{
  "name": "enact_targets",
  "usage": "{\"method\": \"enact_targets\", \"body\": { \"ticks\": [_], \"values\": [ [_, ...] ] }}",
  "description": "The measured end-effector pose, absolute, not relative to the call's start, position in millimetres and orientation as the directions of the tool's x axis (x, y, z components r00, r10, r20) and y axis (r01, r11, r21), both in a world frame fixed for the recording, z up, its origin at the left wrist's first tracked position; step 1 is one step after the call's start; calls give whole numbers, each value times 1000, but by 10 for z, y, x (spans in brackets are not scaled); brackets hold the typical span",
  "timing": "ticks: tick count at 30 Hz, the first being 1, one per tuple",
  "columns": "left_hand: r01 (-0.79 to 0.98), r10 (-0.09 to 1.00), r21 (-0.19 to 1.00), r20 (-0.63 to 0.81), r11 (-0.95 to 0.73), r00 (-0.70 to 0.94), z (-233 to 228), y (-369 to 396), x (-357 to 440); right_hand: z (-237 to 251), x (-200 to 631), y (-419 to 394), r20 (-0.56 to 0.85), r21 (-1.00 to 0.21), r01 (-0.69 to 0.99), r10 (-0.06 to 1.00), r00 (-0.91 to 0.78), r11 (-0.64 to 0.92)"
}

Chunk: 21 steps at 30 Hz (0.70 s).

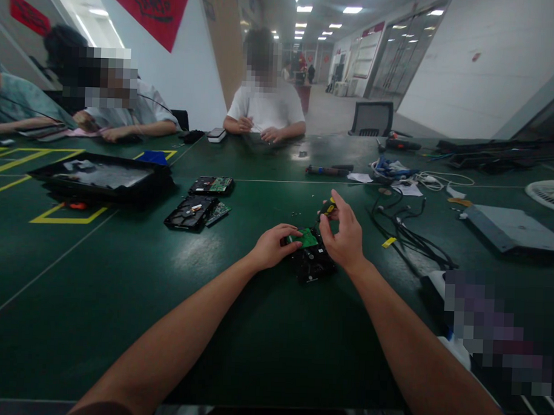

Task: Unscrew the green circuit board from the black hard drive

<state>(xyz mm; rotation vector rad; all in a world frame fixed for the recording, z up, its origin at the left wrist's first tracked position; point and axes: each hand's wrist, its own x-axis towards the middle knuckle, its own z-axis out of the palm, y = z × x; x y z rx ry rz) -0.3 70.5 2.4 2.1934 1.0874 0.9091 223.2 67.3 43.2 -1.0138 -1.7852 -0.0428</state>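
On the dark green table [236, 327], near its middle and straight ahead of the wearer, lies a black hard drive [312, 264] with a green circuit board [308, 237] on its upper face. Long axis runs roughly away from the wearer, tilted a little leftward at the far end; board sits at that far end. Left hand [271, 246] rests on the drive's left edge, fingers curled and gripping the board end. Right hand [346, 234] is just right of the drive, fingers pinched around a small screwdriver with a yellow-and-black handle [328, 207], tip angled down toward the board. No label or writing legible on the drive. Left of the drive, well apart: two more opened drives [199, 205] with green boards, then a black tray [100, 177] beside yellow floor-tape style markings on the table. Right of the drive: a tangle of black cables [403, 230], a grey flat box [512, 228], a white fan [550, 193]. Beyond the drive, across the table, a seated person in a white shirt [266, 107]; further left, two other people. Room: long lit corridor, white walls, red hanging with dark characters [150, 9], unreadable.
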Motion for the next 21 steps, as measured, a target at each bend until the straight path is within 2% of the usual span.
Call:
{"method": "enact_targets", "body": {
  "ticks": [21],
  "values": [
    [481,835,701,319,-527,450,27,705,1,418,2236,675,790,-422,639,607,-89,643]
  ]
}}
